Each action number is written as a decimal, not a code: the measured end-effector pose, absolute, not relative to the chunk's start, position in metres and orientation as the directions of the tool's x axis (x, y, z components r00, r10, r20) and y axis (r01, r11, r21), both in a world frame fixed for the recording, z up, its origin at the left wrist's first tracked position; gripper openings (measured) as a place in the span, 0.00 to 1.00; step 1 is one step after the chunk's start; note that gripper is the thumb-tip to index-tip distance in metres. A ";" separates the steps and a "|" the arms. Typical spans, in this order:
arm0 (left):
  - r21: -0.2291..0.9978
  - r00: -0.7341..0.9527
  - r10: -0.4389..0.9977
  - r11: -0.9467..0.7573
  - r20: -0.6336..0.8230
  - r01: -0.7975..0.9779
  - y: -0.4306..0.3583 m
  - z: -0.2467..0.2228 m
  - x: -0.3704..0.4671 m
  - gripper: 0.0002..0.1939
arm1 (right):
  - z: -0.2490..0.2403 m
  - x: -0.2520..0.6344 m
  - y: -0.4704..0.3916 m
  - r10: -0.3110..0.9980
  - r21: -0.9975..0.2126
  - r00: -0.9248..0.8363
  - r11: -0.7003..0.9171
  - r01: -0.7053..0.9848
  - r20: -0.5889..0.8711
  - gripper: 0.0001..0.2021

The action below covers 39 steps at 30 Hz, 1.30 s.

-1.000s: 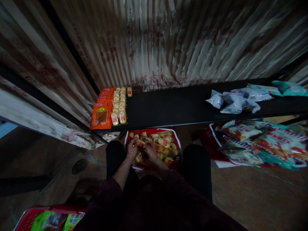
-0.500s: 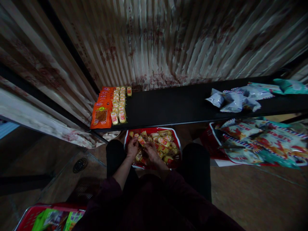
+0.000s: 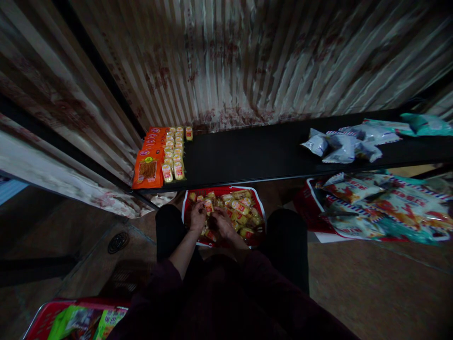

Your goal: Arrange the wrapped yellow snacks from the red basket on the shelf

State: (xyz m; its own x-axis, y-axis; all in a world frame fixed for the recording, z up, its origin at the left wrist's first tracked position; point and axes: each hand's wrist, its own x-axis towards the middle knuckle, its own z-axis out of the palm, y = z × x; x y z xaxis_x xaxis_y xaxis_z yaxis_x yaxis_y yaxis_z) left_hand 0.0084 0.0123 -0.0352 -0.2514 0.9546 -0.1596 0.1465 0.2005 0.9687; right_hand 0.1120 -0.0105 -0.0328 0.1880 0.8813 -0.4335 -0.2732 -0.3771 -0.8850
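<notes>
Between my knees stands a red basket (image 3: 262,208) with a white rim, filled with small yellow wrapped snack cakes (image 3: 240,208). Over it, my left hand (image 3: 197,218) and my right hand (image 3: 222,222) both pinch one packaged snack cake (image 3: 208,206), its red and white label facing up. The fingers of both hands are closed at its sides. On the black shelf (image 3: 240,158) ahead, similar yellow packs (image 3: 178,153) stand in rows, with one single pack at the back. Orange snack bags (image 3: 148,167) lie overlapped beside them at the shelf's left end.
Silver-backed bags (image 3: 341,147) lie on the shelf's right part. Below them stands a second red basket (image 3: 307,205) heaped with larger snack bags (image 3: 399,203). Another red basket (image 3: 38,321) with green packets is at lower left. A pleated curtain (image 3: 226,61) hangs behind the shelf.
The snack cake in my hands has turned from slanted to more upright, with its label now facing me. My hands stay over the basket; the view has shifted slightly.
</notes>
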 end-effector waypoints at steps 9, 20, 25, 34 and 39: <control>0.959 -0.232 0.965 0.172 -0.118 0.227 0.004 -0.029 0.013 0.16 | -0.030 0.119 -0.008 0.884 -0.884 0.203 -0.351 -0.308 -0.422 0.15; 0.958 -0.262 0.949 0.227 -0.176 0.178 0.004 -0.025 0.022 0.13 | -0.022 0.118 -0.006 0.902 -0.912 0.259 -0.258 -0.320 -0.346 0.13; 0.953 -0.308 0.918 0.290 -0.250 0.092 0.005 -0.020 0.029 0.14 | -0.018 0.120 -0.006 0.909 -0.883 0.195 -0.278 -0.378 -0.370 0.15; 0.913 -0.328 0.863 0.301 -0.383 -0.274 0.001 -0.022 0.034 0.13 | -0.019 0.121 -0.005 0.919 -0.910 0.243 -0.213 -0.355 -0.310 0.11; 0.864 -0.316 0.834 0.321 -0.452 -0.387 -0.001 -0.022 0.033 0.13 | -0.022 0.120 -0.005 0.919 -0.914 0.238 -0.224 -0.338 -0.313 0.11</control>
State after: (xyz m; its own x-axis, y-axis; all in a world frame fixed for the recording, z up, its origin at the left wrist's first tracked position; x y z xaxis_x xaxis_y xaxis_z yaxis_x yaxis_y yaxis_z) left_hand 0.0331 -0.0011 -0.0225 -0.3157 0.8344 -0.4518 -0.3873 0.3213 0.8641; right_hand 0.1198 -0.0053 -0.0221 0.2383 0.9192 -0.3134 -0.3377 -0.2242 -0.9142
